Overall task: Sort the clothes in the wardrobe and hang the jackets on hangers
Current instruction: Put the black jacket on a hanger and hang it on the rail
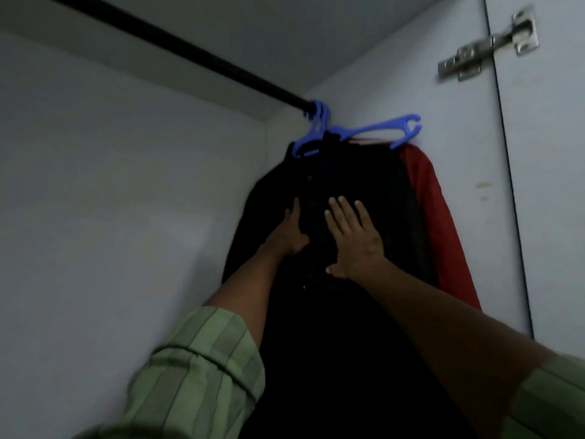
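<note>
Pale grey wardrobe walls (110, 185) close in on a dim corner, with a black rail (190, 53) running up to the side panel and a metal door hinge (489, 45) on the right. At the rail's far end hang blue plastic hangers (373, 129); on them a black jacket (348, 191) drapes in front, and a red garment (443, 236) sits just behind it against the panel.

Both hands rest on the jacket's front. The left hand (291, 232) has its fingers straight along the cloth near the middle, thumb tucked toward the fabric; whether it pinches anything I cannot tell. The right hand (351, 239) lies flat with fingers spread, pressing the cloth and holding nothing.

That jacket looks soft and limp, likely of moderate weight, so it should fold and slide rather than keep its shape. Taking it at the shoulders or collar, by the hanger, seems safer than pulling mid-body, which could tug it off.

No brand, label or writing is readable in this light.
</note>
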A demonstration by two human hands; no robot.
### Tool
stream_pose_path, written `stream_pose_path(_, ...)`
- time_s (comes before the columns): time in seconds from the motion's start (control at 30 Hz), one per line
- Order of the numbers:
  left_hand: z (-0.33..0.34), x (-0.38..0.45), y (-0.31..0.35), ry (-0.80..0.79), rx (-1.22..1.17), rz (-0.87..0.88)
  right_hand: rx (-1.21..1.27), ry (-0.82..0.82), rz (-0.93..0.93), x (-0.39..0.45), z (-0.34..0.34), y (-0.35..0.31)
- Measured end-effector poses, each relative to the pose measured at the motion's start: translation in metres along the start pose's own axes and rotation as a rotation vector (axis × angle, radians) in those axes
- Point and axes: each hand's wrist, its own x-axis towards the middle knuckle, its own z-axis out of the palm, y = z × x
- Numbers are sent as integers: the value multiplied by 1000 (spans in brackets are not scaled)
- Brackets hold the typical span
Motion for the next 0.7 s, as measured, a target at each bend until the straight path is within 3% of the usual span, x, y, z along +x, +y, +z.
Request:
stream_pose_path(0.13, 63, -72, -39, 59, -133, 96, 9, -63, -88, -72, 44, -30)
stream_pose_path(0.2, 104, -103, -60, 76, -151, 53, 30, -59, -78, -107, 62, -47)
stream_pose_path(0.33, 189, -168, -94, -231, -59, -110, -14, -142, -131, -169, 89, -82)
stream_pose_path(0.43, 234, -210, -109, -284, -75, -247, 41, -381, -220, -213, 110, -99)
stream_pose_path(0.53, 270, -244, -119, -345, 127, -301, 151, -520, -159, -260, 133, -114)
stream_pose_path(0.7, 281, -304, -65, -23, 135, -325, 206, -504, -162, -308, 132, -115)
